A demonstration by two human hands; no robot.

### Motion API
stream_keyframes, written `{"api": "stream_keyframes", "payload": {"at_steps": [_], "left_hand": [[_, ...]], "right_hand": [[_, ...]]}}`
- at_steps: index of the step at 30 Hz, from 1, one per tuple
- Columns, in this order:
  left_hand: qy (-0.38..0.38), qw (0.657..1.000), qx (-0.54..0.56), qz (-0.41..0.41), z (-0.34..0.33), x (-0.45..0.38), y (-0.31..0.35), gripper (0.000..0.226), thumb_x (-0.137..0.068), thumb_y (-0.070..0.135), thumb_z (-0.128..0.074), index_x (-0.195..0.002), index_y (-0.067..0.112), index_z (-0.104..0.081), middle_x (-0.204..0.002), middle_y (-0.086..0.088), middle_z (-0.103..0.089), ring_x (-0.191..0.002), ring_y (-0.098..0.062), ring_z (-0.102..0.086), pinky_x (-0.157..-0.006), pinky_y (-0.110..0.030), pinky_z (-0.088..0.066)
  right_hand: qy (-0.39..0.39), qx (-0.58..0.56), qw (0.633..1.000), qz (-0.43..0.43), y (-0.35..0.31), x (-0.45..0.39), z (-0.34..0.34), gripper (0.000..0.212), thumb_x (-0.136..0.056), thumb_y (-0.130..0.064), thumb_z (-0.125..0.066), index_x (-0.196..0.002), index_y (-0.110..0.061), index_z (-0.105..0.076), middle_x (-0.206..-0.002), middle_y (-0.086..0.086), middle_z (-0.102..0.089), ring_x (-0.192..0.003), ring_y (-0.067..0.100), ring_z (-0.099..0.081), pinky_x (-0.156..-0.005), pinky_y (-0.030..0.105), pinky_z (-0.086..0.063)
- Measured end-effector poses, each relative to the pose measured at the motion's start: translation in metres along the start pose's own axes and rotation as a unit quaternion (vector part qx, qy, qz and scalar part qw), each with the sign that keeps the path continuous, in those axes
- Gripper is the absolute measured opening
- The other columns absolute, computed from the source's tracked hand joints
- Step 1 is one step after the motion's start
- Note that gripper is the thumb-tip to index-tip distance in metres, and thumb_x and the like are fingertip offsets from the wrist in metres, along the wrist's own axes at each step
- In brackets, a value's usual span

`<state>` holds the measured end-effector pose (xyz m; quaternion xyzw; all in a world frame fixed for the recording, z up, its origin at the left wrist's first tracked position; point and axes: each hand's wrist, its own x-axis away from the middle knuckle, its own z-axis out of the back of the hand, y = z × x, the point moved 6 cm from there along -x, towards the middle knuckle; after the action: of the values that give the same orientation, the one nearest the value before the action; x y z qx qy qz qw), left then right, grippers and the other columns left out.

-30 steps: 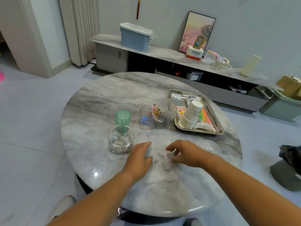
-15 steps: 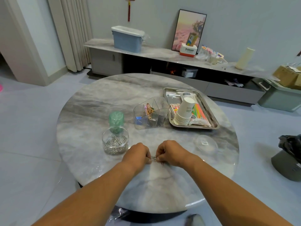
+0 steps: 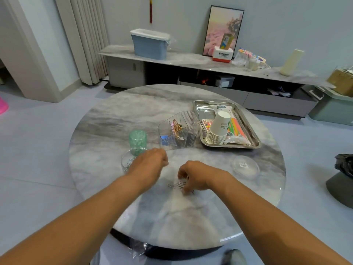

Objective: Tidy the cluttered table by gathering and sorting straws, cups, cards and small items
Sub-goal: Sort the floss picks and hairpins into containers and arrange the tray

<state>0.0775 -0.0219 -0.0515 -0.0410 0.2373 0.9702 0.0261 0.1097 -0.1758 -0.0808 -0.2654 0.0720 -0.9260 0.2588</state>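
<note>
Loose metal paper clips [image 3: 177,185] lie on the round marble table [image 3: 133,111] near its front. My right hand [image 3: 194,175] bends over them, fingertips pinching into the pile. My left hand [image 3: 150,161] is curled into a fist at the right rim of a clear jar [image 3: 126,162] of paper clips; whatever is in the fist is hidden. A steel tray [image 3: 255,139] at the right holds a stack of paper cups [image 3: 218,129], coloured straws [image 3: 236,127] and a card pack [image 3: 207,124].
A green ribbed cup [image 3: 138,139] stands behind the jar. A clear divided organizer [image 3: 179,131] with gold clips sits mid-table. The jar's clear lid [image 3: 245,166] lies at the right front. A low cabinet [image 3: 191,60] runs along the far wall.
Both hands had met over the clips. My left hand has since lifted away to the left toward the jar as a fist; my right hand stayed on the pile.
</note>
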Motion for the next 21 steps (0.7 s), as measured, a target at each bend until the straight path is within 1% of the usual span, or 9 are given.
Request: {"api": "stream_keyframes", "payload": {"at_steps": [4,7,9,11,13,14,17,19,21], "left_hand": [[0.052,0.994,-0.062,0.07,0.035,0.004,-0.034,0.01,-0.097,0.021,-0.06,-0.09,0.028,-0.057,-0.1,0.004,-0.063,-0.087,-0.02,-0.055,-0.068,-0.031,-0.035],[0.011,0.987,-0.073,0.143,0.037,0.01,-0.062,0.009,-0.096,0.029,-0.063,-0.089,0.025,-0.064,-0.098,0.003,-0.067,-0.095,-0.026,-0.061,-0.072,-0.031,-0.039],[-0.009,0.986,-0.069,0.152,0.031,0.013,-0.072,0.018,-0.096,0.034,-0.062,-0.081,0.025,-0.065,-0.087,0.003,-0.067,-0.088,-0.026,-0.062,-0.066,-0.031,-0.039],[-0.008,0.988,-0.06,0.14,0.025,0.017,-0.073,0.037,-0.099,0.038,-0.057,-0.065,0.023,-0.055,-0.071,0.004,-0.06,-0.075,-0.024,-0.055,-0.057,-0.032,-0.032],[-0.012,0.994,-0.036,0.105,0.018,0.018,-0.069,0.05,-0.101,0.046,-0.05,-0.059,0.019,-0.045,-0.061,0.003,-0.051,-0.069,-0.021,-0.048,-0.053,-0.033,-0.028],[-0.023,0.996,-0.02,0.082,0.015,0.019,-0.067,0.052,-0.1,0.051,-0.049,-0.06,0.019,-0.046,-0.061,0.004,-0.051,-0.072,-0.018,-0.048,-0.055,-0.032,-0.031],[-0.082,0.995,0.037,0.032,0.007,0.022,-0.062,0.033,-0.089,0.058,-0.065,-0.07,0.032,-0.067,-0.076,0.013,-0.064,-0.094,0.0,-0.046,-0.073,-0.026,-0.042],[-0.114,0.992,0.056,0.008,0.005,0.025,-0.056,0.017,-0.081,0.052,-0.078,-0.073,0.04,-0.069,-0.083,0.019,-0.064,-0.098,0.009,-0.041,-0.075,-0.018,-0.037],[-0.122,0.991,0.054,-0.007,0.004,0.027,-0.05,0.015,-0.08,0.043,-0.082,-0.076,0.041,-0.068,-0.087,0.02,-0.061,-0.098,0.013,-0.039,-0.074,-0.015,-0.034]], "right_hand": [[0.023,0.078,0.996,0.032,-0.014,-0.005,-0.002,0.03,-0.089,-0.009,-0.072,-0.118,-0.015,-0.069,-0.115,0.005,-0.065,-0.096,0.022,-0.06,-0.074,0.028,-0.046],[0.03,0.111,0.993,0.032,-0.023,-0.006,-0.001,0.02,-0.089,-0.003,-0.065,-0.106,-0.01,-0.074,-0.107,0.012,-0.068,-0.092,0.029,-0.066,-0.075,0.033,-0.053],[0.021,0.122,0.992,0.023,-0.027,-0.008,-0.003,0.018,-0.088,-0.001,-0.065,-0.101,-0.007,-0.074,-0.104,0.014,-0.068,-0.088,0.032,-0.067,-0.078,0.037,-0.058],[0.017,0.133,0.991,0.019,-0.031,-0.008,-0.004,0.014,-0.087,-0.001,-0.064,-0.099,-0.004,-0.071,-0.099,0.014,-0.065,-0.081,0.031,-0.065,-0.075,0.039,-0.059],[0.024,0.143,0.989,0.016,-0.03,-0.009,-0.005,0.002,-0.088,-0.005,-0.065,-0.088,-0.007,-0.065,-0.086,0.01,-0.057,-0.067,0.024,-0.055,-0.061,0.034,-0.05],[0.026,0.139,0.99,0.008,-0.029,-0.009,-0.005,0.011,-0.087,-0.008,-0.067,-0.08,-0.009,-0.059,-0.08,0.007,-0.052,-0.062,0.021,-0.051,-0.055,0.03,-0.044],[0.008,0.11,0.994,-0.017,-0.025,-0.005,-0.005,0.012,-0.081,-0.011,-0.071,-0.077,-0.009,-0.06,-0.081,0.008,-0.058,-0.066,0.023,-0.059,-0.053,0.031,-0.048],[-0.005,0.075,0.996,-0.036,-0.02,-0.002,-0.005,0.015,-0.076,-0.009,-0.074,-0.089,-0.005,-0.069,-0.094,0.012,-0.067,-0.082,0.029,-0.069,-0.065,0.035,-0.058],[0.012,0.036,0.998,-0.049,-0.013,0.002,0.003,0.016,-0.073,-0.008,-0.074,-0.088,-0.003,-0.073,-0.092,0.013,-0.072,-0.084,0.028,-0.071,-0.067,0.034,-0.059]]}}
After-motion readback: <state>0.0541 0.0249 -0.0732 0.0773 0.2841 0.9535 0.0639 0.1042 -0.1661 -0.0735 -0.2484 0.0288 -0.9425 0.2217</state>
